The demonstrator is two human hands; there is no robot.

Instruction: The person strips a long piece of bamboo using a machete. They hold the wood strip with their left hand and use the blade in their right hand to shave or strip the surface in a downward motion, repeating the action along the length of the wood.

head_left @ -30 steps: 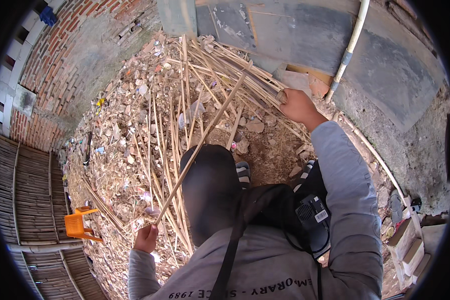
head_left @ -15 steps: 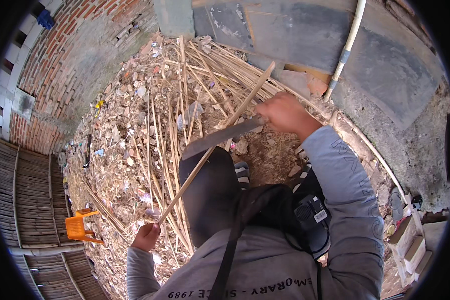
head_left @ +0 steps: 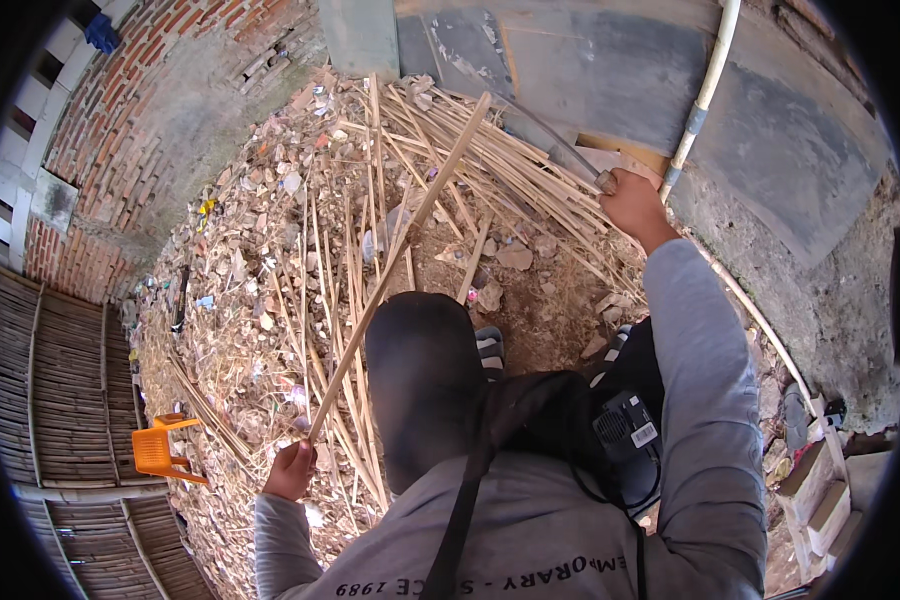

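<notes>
At the frame's lower left, the left hand (head_left: pixel 290 470) has its grip firm on a long tan bamboo strip (head_left: pixel 422 212) slanting to upper centre; upper right, the right hand (head_left: pixel 634 207) grasps a dark long-bladed knife (head_left: pixel 570 151).

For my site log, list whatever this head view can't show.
In the head view:
Knife handle: mostly covered by the right hand.
Long strip: near end covered by the left hand.
Left foot: partly behind the dark knee.
Blue thing, top left: too small to identify.

The strips (head_left: pixel 515 160) lie on the rubble (head_left: pixel 255 225), right of the chair (head_left: pixel 153 453) and left of the pipe (head_left: pixel 711 80).
</notes>
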